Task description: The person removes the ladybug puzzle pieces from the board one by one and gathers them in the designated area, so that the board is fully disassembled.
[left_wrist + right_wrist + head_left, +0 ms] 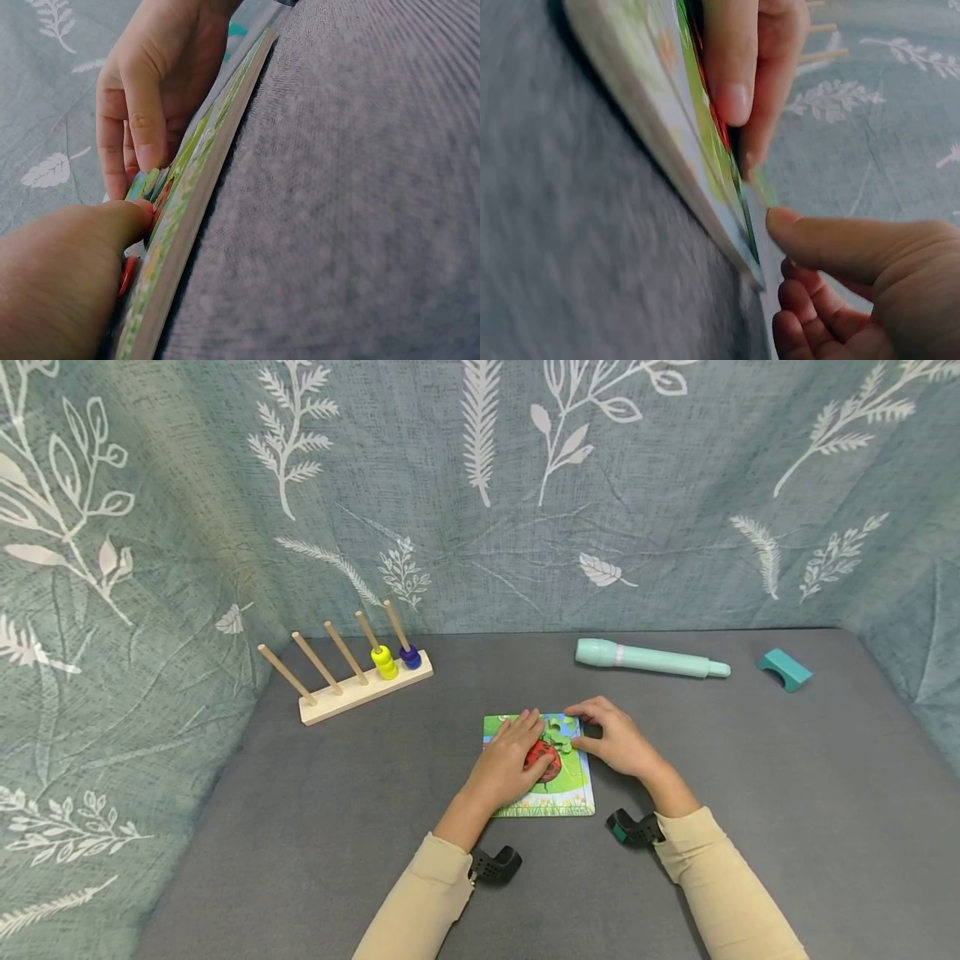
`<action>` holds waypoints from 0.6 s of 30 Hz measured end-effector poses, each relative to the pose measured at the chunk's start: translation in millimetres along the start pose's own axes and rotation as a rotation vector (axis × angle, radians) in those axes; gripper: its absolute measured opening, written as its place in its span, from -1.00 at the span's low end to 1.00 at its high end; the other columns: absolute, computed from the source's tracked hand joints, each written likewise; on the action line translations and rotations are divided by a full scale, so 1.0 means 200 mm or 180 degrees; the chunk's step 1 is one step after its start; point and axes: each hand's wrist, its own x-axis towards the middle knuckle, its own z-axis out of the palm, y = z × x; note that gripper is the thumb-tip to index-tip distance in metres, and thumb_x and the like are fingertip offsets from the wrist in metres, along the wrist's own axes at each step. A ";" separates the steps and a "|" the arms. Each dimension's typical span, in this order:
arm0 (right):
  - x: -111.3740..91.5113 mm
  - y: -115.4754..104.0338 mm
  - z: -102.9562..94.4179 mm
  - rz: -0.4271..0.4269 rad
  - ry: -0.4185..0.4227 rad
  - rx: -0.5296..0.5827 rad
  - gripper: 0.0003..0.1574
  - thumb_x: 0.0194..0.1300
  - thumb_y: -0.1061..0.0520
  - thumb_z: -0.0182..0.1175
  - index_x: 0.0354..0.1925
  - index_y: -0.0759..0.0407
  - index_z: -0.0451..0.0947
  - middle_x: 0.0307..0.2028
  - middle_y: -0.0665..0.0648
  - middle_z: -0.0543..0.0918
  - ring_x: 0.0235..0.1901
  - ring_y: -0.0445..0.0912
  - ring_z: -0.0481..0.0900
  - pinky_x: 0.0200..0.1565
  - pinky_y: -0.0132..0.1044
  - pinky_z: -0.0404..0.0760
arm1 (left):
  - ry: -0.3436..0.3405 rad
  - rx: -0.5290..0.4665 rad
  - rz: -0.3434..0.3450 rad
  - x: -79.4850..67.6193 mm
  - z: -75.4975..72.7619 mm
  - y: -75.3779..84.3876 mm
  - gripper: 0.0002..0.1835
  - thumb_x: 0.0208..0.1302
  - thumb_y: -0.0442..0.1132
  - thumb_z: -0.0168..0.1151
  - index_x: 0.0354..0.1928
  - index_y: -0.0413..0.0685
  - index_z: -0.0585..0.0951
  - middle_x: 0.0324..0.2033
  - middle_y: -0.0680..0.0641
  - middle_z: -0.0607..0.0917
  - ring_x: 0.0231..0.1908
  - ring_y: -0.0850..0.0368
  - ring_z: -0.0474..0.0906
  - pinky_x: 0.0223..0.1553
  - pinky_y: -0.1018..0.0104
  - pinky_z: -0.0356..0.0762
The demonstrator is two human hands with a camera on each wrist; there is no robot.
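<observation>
A square ladybug puzzle board (577,802) lies flat on the grey table, with a red, black-spotted ladybug (551,770) on a green ground. My left hand (508,764) rests on the board's left and middle part, fingers extended and thumb over the ladybug, covering much of the picture. Over the upper right part, my right hand (615,739) holds a green and blue puzzle piece (140,184) between thumb and fingers. That piece appears tilted in the left wrist view, close to the left thumb. The right wrist view shows it blurred beside the right thumb (810,229).
At the back left stands a wooden peg rack (367,691) with yellow rings (384,662) and blue rings (410,657) on two pegs. Behind the board to the right lie a mint tube-shaped object (652,660) and a teal arch block (784,669). A patterned curtain (450,568) hangs behind.
</observation>
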 end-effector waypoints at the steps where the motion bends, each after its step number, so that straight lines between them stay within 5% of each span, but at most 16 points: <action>1: 0.00 0.00 0.00 0.0007 0.0007 0.0005 -0.48 0.21 0.25 0.27 0.15 0.26 0.47 0.04 0.26 0.47 0.02 0.11 0.44 0.12 0.05 0.48 | -0.0015 0.0013 -0.0007 0.00 0.00 0.00 -0.39 0.40 0.06 0.01 0.38 -0.11 0.31 0.40 -0.10 0.26 0.43 0.06 0.10 0.48 0.11 0.00; 18: -0.07 0.10 -0.19 0.0053 0.0110 -0.0188 -0.50 0.21 0.28 0.25 0.13 0.34 0.48 0.05 0.33 0.47 0.04 0.17 0.43 0.11 0.07 0.43 | 0.0001 0.0022 -0.0009 -0.01 0.00 0.00 -0.40 0.40 0.04 0.03 0.37 -0.11 0.32 0.39 -0.10 0.27 0.43 0.07 0.10 0.48 0.14 0.00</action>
